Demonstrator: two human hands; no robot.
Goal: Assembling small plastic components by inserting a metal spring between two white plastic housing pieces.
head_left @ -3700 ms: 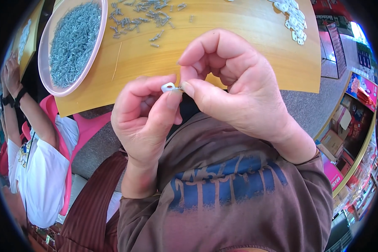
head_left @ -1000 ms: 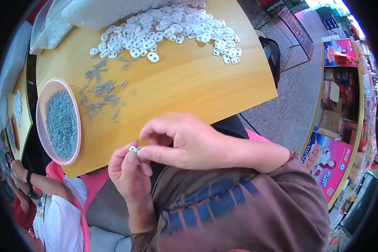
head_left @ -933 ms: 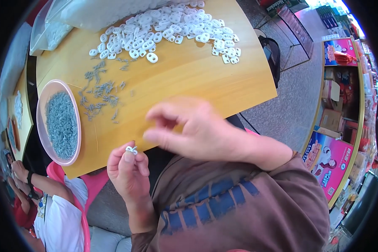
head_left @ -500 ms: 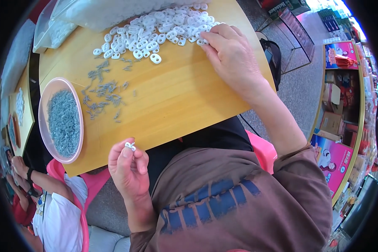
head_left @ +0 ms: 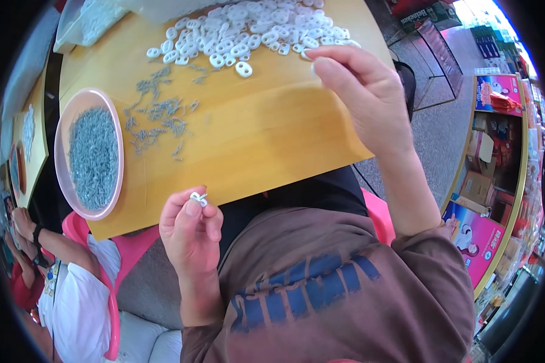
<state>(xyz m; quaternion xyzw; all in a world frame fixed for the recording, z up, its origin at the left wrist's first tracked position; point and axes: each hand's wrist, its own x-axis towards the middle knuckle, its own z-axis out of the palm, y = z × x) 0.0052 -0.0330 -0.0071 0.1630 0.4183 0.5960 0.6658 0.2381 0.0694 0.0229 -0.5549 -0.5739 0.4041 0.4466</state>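
Observation:
My left hand [head_left: 191, 233] is closed in a pinch at the table's near edge. Between its thumb and fingers is a small white plastic piece [head_left: 198, 198] with a thin grey pin-like bit sticking out. My right hand [head_left: 369, 97] hovers above the right side of the table, thumb and index finger curled close together. A pale speck shows by the thumb tip, too blurred to make out. Just beyond those fingertips spreads a heap of white two-hole plastic pieces [head_left: 242, 37], with one loose piece [head_left: 243, 69] at its front.
A pink oval basin [head_left: 120, 158] full of small grey pins [head_left: 94, 160] stands on the left of the wooden table [head_left: 242, 145]. Loose grey pins [head_left: 163, 112] lie beside it. Clear bags [head_left: 97, 21] sit at the back left. Another person's arm [head_left: 72, 248] is at lower left; shelves stand right.
My right hand has lifted off the edge of the white heap and drawn right and toward me. My left hand has shifted slightly, still pinching its white piece. The view has tilted a little.

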